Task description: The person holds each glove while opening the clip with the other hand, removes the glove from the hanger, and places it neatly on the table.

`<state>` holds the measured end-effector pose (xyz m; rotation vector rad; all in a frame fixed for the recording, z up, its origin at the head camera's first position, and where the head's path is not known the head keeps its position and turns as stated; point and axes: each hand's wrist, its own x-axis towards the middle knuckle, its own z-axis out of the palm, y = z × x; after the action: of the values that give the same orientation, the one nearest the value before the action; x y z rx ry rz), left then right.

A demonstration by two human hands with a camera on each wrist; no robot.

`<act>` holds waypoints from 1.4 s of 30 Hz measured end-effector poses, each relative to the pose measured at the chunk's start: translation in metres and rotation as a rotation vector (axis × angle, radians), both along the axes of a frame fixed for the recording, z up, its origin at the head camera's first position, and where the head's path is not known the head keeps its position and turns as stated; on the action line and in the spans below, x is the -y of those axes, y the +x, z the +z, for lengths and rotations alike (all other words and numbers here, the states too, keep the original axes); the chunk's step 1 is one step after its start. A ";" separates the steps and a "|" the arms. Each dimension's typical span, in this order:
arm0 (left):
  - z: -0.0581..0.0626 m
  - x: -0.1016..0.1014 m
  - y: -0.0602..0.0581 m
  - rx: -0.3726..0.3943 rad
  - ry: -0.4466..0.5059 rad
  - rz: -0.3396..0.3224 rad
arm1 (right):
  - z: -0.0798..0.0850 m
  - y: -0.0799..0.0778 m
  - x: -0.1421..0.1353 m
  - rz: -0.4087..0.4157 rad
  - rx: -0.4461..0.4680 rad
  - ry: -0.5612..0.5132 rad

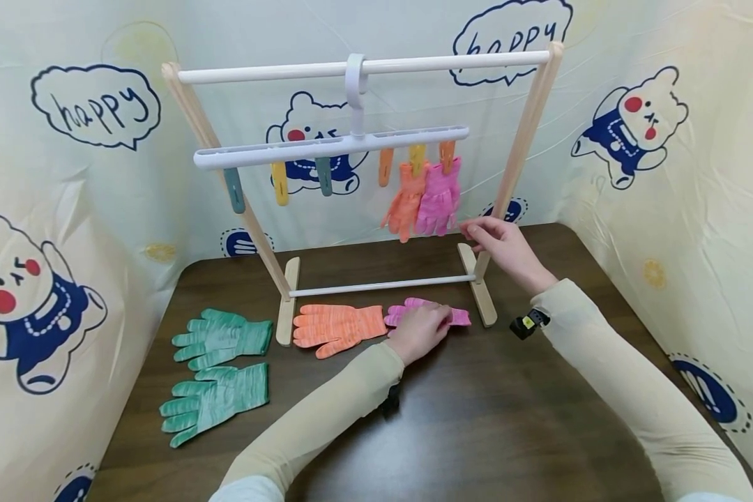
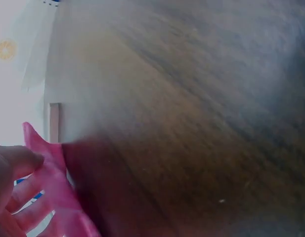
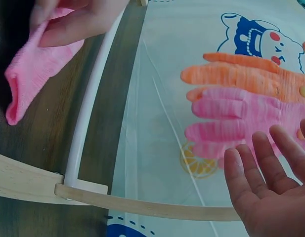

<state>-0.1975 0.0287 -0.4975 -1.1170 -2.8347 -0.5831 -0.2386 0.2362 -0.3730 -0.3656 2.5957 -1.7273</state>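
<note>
My left hand [image 1: 419, 333] pinches a pink glove [image 1: 461, 318] at the table. In the left wrist view the thumb lies on one face of the pink glove [image 2: 56, 190], with the fingers behind it. The right wrist view shows that glove's cuff [image 3: 14, 103] hanging from the left hand [image 3: 75, 22]. My right hand [image 1: 502, 247] is at the rack's right post, fingers spread and holding nothing. Close by, a second pink glove [image 1: 438, 202] and an orange glove [image 1: 406, 202] hang by clips from a white hanger [image 1: 326, 148].
An orange glove [image 1: 339, 328] lies left of the left hand. Two green gloves, one upper [image 1: 226, 338] and one lower [image 1: 216, 401], lie farther left. The wooden rack has a white top bar [image 1: 263, 72] and a lower bar [image 1: 383, 285]. Several unused clips, including a yellow clip [image 1: 279, 183], hang along the hanger.
</note>
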 end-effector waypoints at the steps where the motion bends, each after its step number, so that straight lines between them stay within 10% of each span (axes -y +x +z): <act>1: -0.001 -0.001 0.000 -0.008 -0.009 -0.006 | 0.000 0.000 0.000 0.000 0.002 -0.001; 42: 0.005 0.009 -0.005 0.161 0.038 -0.058 | -0.006 0.000 0.002 0.016 0.037 -0.019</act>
<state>-0.2029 0.0200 -0.4929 -1.2014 -2.9185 -0.7610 -0.2382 0.2341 -0.3794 -0.3510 2.5458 -1.7375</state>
